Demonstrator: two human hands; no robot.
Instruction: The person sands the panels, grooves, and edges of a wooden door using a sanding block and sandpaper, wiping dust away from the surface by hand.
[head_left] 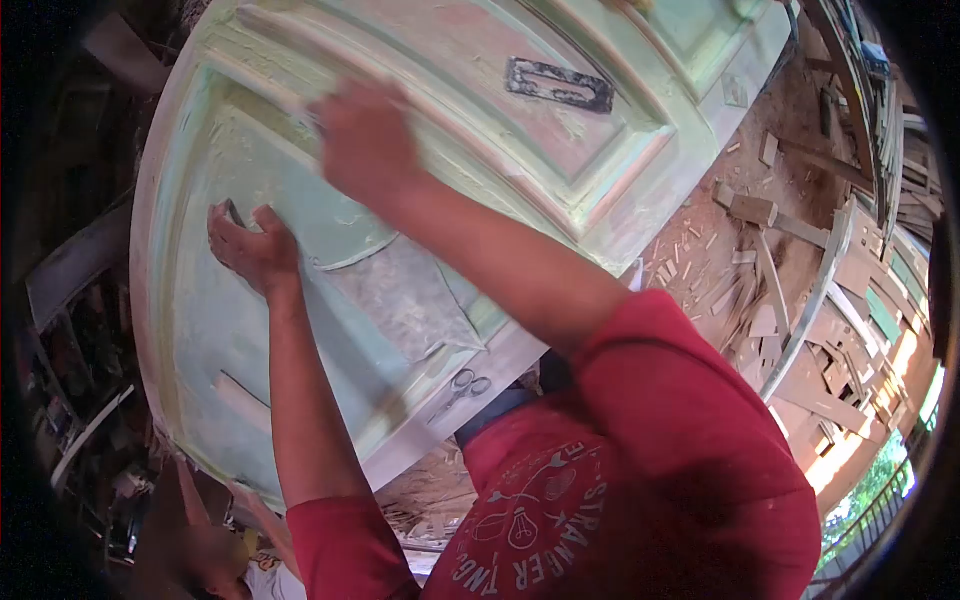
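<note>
Left hand (255, 245) pinches a grey scrap (234, 213) on the pale green panel (220, 320); right hand (370, 145) is over it too, but too blurry to tell its grip. Grey sheet (405, 300) between the arms, scissors (462, 388) on the near edge.

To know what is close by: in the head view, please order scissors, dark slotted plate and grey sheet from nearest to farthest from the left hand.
1. Grey sheet: right of the left hand, on the panel.
2. Scissors: lower right, on the panel's edge.
3. Dark slotted plate: upper right, on the panel.
</note>
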